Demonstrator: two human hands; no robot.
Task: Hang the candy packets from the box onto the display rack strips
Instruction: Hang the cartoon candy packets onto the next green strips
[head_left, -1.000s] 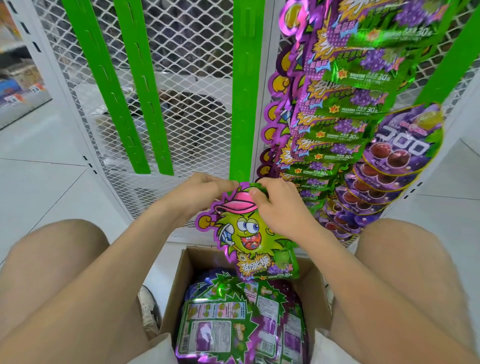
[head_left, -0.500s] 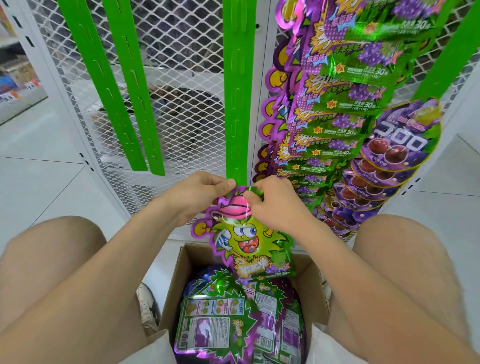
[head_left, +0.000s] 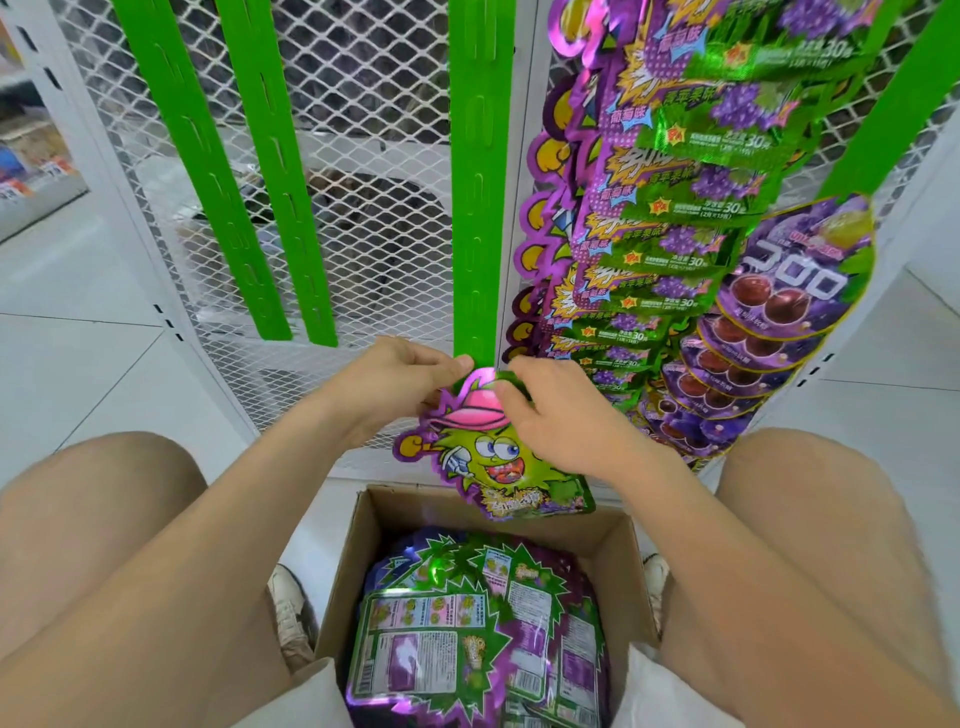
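In the middle of the frame, both hands hold one candy packet (head_left: 501, 467) up against the lower end of the centre green strip (head_left: 475, 182). The packet is purple-edged and shows a green spiky cartoon face in a pink hat. Its top edge sits right at the strip's bottom tip, and its body hangs tilted, just above the back rim of the box (head_left: 347, 571).

The left hand (head_left: 395, 384) comes in from the left. Its fingers (head_left: 441, 364) are curled and pinched on the packet's upper left edge. The right hand (head_left: 558, 423) comes in from the right, with its thumb pressed on the pink hat and its fingers clamped around the packet's top. Whether the packet's hole is on a hook of the strip cannot be told, because the hands cover it.

The open cardboard box stands on the floor (head_left: 78, 374) between the person's bare knees, at lower centre. It is filled with more packets (head_left: 457, 639), lying back side up with their labels and barcodes showing.

In the upper right, a column of hung packets (head_left: 675, 208) of the same green and purple kind overlaps downward. Just to its right hangs a column of round purple packets (head_left: 795, 296). Two bare green strips (head_left: 208, 156) slant down the white mesh panel (head_left: 363, 130) in the upper left. A white shoe (head_left: 291, 608) shows just left of the box.
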